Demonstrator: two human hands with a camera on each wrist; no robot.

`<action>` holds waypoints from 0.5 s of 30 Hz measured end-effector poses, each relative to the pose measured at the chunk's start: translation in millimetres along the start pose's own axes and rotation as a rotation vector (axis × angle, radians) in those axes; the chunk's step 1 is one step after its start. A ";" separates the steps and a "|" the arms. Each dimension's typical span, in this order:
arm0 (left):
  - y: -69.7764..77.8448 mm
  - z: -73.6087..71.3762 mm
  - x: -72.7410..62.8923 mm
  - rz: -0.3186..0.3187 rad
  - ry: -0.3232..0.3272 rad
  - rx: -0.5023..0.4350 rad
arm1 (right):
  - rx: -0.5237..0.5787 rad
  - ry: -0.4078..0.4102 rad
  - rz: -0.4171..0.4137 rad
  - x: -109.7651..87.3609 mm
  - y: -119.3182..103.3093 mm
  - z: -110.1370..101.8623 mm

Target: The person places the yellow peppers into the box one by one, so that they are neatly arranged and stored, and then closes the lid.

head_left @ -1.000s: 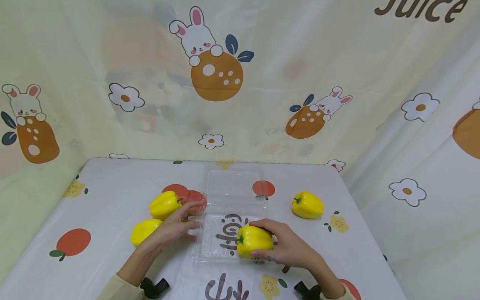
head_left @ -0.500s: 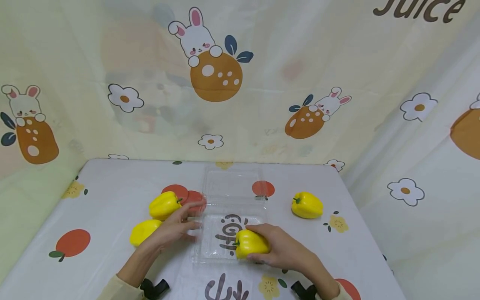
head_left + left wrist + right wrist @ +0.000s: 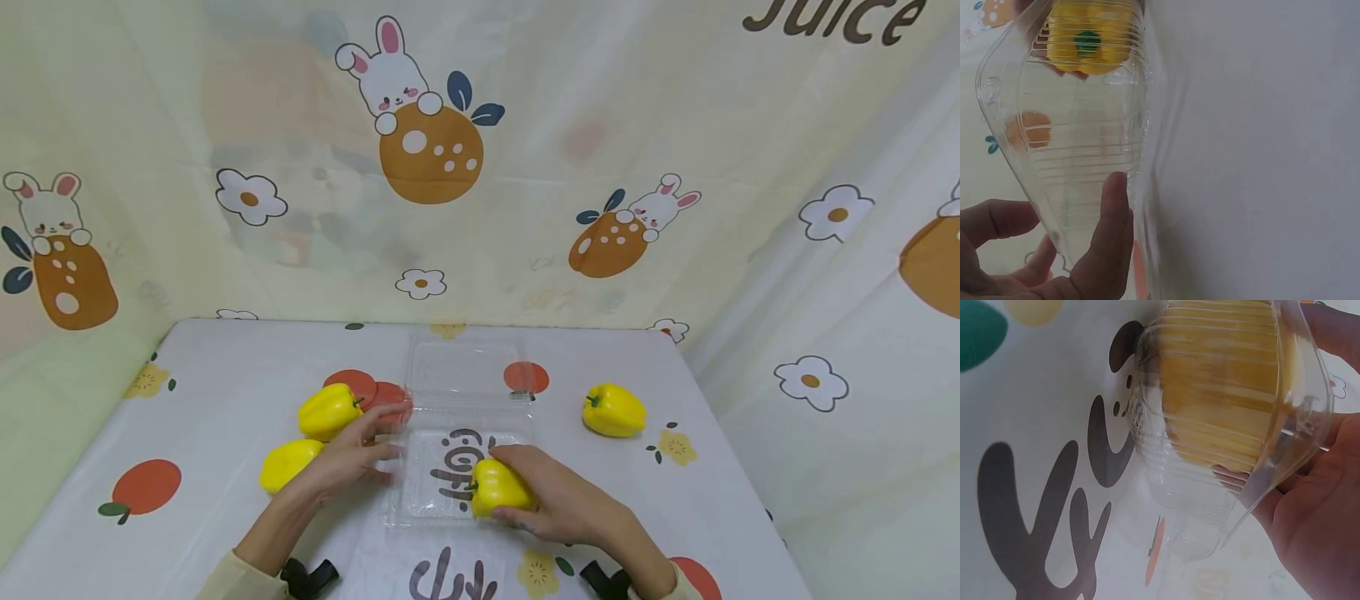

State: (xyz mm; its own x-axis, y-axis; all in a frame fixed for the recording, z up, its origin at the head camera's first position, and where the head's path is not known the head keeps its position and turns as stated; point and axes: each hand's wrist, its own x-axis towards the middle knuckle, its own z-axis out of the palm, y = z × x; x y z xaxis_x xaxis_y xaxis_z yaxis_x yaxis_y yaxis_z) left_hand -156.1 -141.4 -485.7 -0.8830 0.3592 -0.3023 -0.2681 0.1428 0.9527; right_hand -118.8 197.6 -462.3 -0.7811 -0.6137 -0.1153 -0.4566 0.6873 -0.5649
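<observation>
Patterned tablecloth (image 3: 217, 417), right fingers (image 3: 522, 457) clamped on yellow pepper (image 3: 497, 490), now lower, left fingers (image 3: 1110, 219) apart

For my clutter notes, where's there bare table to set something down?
Free: the table between right hand, right pepper and right edge; and between left edge and the two left peppers. Crowded: around the left hand, between those peppers and the box; and the box's near right corner, where the right hand holds a pepper.

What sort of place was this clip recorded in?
Probably a small booth set up for tabletop recording, rather than a working kitchen: rabbit-printed sheets hang behind and beside a cloth-covered table, which bears yellow peppers and an open clear plastic container.
</observation>
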 end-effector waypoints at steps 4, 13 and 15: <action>-0.3 0.1 0.5 0.004 -0.010 0.001 | 0.007 0.011 -0.011 -1.0 1.2 0.0; 0.5 -0.4 0.9 0.008 -0.021 0.005 | 0.077 0.081 0.001 -3.8 7.8 -9.8; 0.7 -0.2 1.0 0.006 -0.019 0.004 | 0.085 0.135 0.000 -5.5 12.1 -16.8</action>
State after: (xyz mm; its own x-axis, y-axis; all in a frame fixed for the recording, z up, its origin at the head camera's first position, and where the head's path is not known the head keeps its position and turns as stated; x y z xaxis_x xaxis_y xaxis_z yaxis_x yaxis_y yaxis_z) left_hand -157.3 -141.2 -485.3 -0.8769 0.3776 -0.2975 -0.2614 0.1448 0.9543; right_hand -127.2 215.8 -454.7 -0.8336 -0.5523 -0.0079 -0.4236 0.6484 -0.6326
